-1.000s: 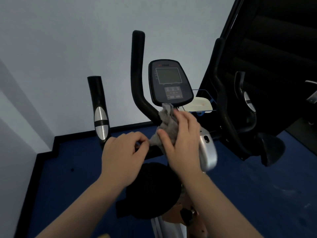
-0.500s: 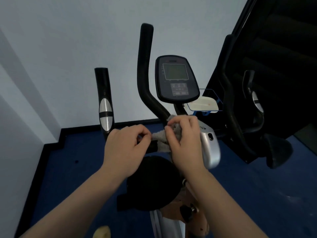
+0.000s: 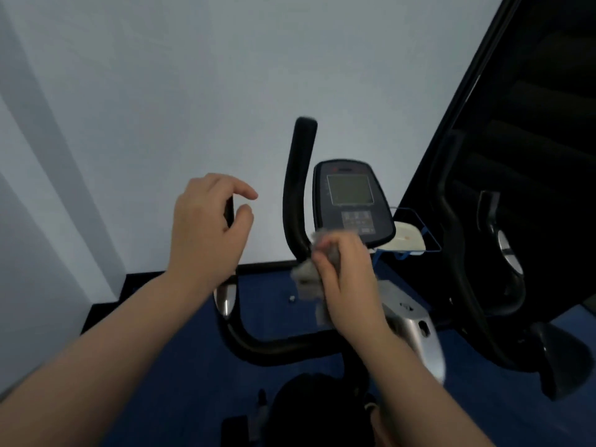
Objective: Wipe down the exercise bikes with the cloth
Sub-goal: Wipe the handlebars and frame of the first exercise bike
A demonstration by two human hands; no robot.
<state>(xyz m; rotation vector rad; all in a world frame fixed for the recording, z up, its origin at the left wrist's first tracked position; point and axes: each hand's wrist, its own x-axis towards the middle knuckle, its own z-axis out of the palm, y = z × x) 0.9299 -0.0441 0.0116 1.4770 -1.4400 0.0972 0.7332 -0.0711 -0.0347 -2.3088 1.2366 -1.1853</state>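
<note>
One head view only, looking forward and down over a black exercise bike [image 3: 292, 345] with curved handlebars. Two bare forearms reaching in from the lower edge.

Left hand [image 3: 206, 227] raised in front of the left upright handlebar grip, black with a silver pulse pad [image 3: 225, 300]; fingers loosely curled, thumb and forefinger apart, nothing held. Grip top just visible in the gap between thumb and fingers; contact with it impossible to judge.

Right hand [image 3: 346, 279] curled round a crumpled grey cloth [image 3: 306, 275], blurred, pressed against the base of the tall black inner handlebar post [image 3: 298, 188], just below and left of the dark oval console with a grey screen [image 3: 351, 201]. Loose end of cloth hanging down beside the wrist.

Silver-grey plastic housing [image 3: 416, 330] under the right forearm, on the bike's centre column. Round black part [image 3: 306, 411] at the bottom centre, too dark to make out further.

Behind the console, a small white object on a clear tray with blue edging [image 3: 409, 241]. To the right, a second dark machine with a black handlebar and silver pad [image 3: 508, 253], set against a large black panel [image 3: 532, 124]. Blue floor [image 3: 180, 366], black skirting, pale wall [image 3: 161, 91].
</note>
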